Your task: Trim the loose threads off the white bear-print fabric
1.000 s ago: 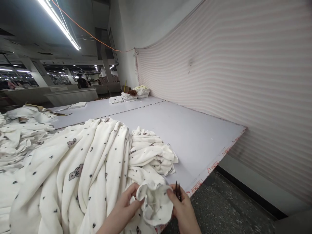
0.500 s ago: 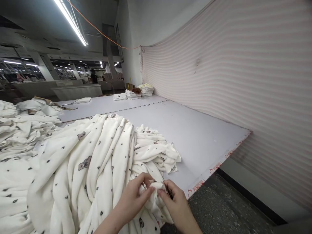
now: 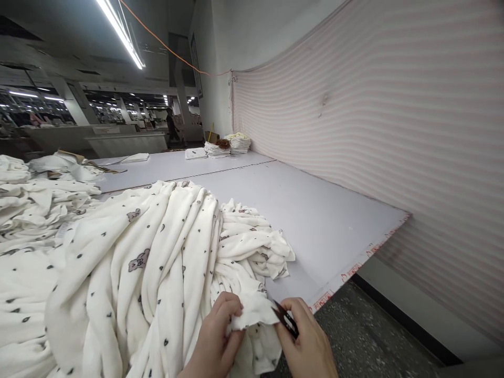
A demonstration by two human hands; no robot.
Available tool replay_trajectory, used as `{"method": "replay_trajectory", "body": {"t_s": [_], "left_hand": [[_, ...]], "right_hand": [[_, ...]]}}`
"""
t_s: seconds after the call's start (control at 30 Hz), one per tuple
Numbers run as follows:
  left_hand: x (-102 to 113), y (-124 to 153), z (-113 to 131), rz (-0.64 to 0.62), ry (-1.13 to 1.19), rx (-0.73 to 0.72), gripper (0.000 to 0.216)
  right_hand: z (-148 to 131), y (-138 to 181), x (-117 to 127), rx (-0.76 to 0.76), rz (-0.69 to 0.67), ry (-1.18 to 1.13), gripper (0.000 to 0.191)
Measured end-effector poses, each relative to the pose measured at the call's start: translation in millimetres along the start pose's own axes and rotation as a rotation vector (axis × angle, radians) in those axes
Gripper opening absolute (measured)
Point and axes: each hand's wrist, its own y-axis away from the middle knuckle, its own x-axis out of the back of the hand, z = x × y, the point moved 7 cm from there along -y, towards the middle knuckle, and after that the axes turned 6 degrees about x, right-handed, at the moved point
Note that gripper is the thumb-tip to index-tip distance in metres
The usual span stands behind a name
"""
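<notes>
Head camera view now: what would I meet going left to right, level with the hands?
Heaped white fabric with grey bear prints, bare left hand, white cloth edge, bare right hand gripping dark pointed snips, dark speckled floor, long black baseboard strip.

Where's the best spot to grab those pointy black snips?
Probably the back end of the snips, coming from the right, where the right hand holds them: their narrow blades point forward and left, toward the cloth.
</notes>
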Motion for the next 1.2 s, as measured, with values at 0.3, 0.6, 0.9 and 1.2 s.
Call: {"method": "replay_trajectory", "body": {"t_s": [0.3, 0.6, 0.9, 1.2], "left_hand": [[-1.7, 1.1, 4.3, 0.020, -0.016, -0.030, 0.036], [-2.4, 0.8, 1.7, 0.019, -0.021, -0.027, 0.034], [-4.0, 1.4, -1.4, 0.004, -0.028, -0.008, 0.035], [-3.3, 0.6, 2.2, -0.009, -0.025, -0.030, 0.035]], "right_hand": [[-32.2, 5.3, -7.9, 0.170, -0.292, 0.018, 0.024], [-30.9, -2.4, -9.9, 0.188, -0.324, 0.034, 0.022], [-37.8, 2.2, -3.5, 0.196, -0.296, 0.128, 0.021], [-32.0, 1.2, -8.7, 0.193, -0.236, 0.053, 0.021]]}}
